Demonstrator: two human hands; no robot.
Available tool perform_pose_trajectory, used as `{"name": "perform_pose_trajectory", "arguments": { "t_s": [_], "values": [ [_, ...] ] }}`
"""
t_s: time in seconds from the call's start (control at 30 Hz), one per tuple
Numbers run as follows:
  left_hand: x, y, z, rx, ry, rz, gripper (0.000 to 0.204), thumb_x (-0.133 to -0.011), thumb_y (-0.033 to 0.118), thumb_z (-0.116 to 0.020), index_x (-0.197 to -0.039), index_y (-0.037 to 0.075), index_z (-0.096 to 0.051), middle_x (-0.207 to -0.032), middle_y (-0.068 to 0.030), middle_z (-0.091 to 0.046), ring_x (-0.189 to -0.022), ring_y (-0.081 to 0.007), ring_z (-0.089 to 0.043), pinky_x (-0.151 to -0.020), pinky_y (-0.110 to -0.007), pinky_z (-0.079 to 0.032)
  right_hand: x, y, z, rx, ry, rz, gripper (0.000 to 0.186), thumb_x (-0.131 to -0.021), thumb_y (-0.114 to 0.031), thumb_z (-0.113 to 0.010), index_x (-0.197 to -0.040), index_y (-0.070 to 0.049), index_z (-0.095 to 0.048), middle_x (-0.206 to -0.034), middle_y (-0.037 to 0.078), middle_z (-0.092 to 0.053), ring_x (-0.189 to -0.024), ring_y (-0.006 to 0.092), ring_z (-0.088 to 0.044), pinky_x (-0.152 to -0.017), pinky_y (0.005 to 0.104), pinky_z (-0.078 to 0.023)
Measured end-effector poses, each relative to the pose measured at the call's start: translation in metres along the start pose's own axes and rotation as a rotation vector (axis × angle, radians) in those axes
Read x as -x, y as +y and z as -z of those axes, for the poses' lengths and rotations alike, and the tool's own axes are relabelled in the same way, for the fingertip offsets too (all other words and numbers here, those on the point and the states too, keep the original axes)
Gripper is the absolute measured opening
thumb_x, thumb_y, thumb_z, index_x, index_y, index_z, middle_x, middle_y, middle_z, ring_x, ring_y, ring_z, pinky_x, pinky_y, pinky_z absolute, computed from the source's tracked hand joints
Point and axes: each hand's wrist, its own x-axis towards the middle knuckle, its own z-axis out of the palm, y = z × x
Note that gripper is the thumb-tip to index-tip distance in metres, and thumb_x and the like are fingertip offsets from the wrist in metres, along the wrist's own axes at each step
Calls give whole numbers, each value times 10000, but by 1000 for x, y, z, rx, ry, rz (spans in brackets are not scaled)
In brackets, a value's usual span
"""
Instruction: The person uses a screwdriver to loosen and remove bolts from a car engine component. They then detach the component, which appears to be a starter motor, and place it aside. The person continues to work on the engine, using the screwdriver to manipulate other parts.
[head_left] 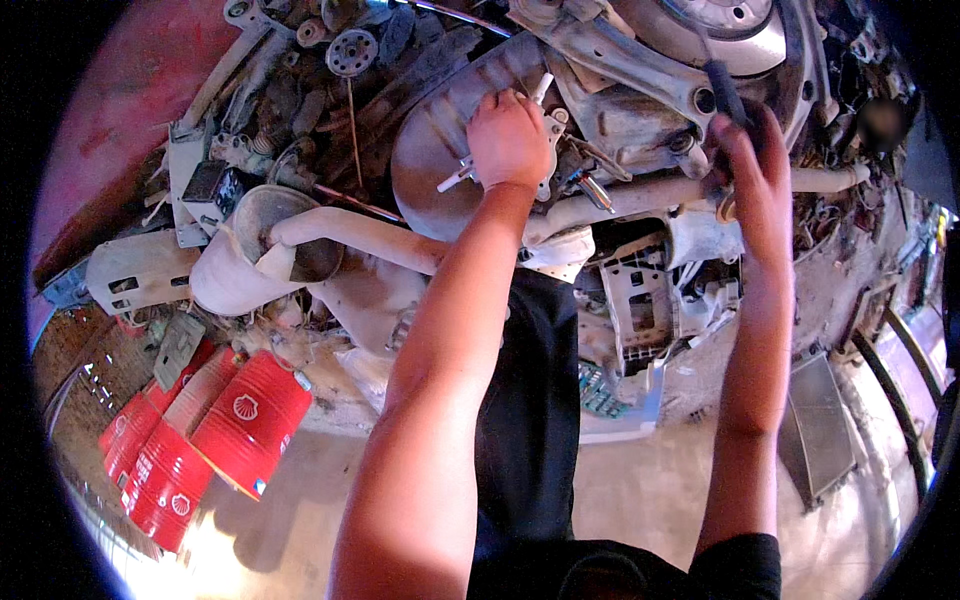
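Observation:
My left hand (510, 145) is closed over a pale metal part (550, 165) with a drilled plate edge; pale rod ends stick out on both sides of my fist. It rests above a big rounded grey metal piece (425, 165) in a heap of scrap car parts. Just right of the part lies a small shiny metal cylinder (597, 192). Farther right, my right hand (752, 165) is raised, wrapped round a dark-handled tool (727, 92). A thin, blurred shaft seems to run from its far end; its exact kind is unclear.
Grey suspension arms (640, 60) and a brake disc (735, 45) lie at the back right. A pipe (370, 232) and a metal canister (235, 265) are on the left. Red drums (250, 420) stand at lower left, and a metal frame (815, 430) at right.

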Motion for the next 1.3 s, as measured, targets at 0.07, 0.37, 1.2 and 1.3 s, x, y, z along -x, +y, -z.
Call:
{"name": "perform_pose_trajectory", "arguments": {
  "t_s": [0.07,0.37,1.2,1.3],
  "values": [
    [0,8,-3,8,-20,-4,233,-879,189,-459,-807,21,-603,-828,-176,-599,-764,-345,-596,-717,-452,-477,7,-6,12,195,-100,155,364,-861,-248,-657,-1116,-15,-545,-857,13,-598,-666,90,-502,-599,243,-441],
    [2,12,0,41,69,-46,255,-872,184,-463,-749,-1,-588,-740,-184,-584,-703,-360,-584,-659,-469,-473,42,-32,-15,485,-338,175,298,-829,-115,-623,-1094,16,-588,-899,221,-648,-834,348,-651,-719,363,-493],
    [2,12,-5,32,87,-47,236,-853,205,-490,-749,26,-603,-752,-160,-594,-699,-337,-596,-660,-445,-479,21,-62,-46,792,-535,280,190,-807,-174,-596,-853,11,-592,-726,272,-577,-756,445,-576,-638,512,-449],
    [2,12,-4,34,54,-26,213,-835,222,-510,-763,47,-608,-797,-139,-603,-733,-310,-599,-686,-427,-464,11,-56,-61,538,-609,209,249,-795,-195,-609,-809,53,-583,-700,278,-566,-730,452,-570,-632,483,-456]
  ]
}}
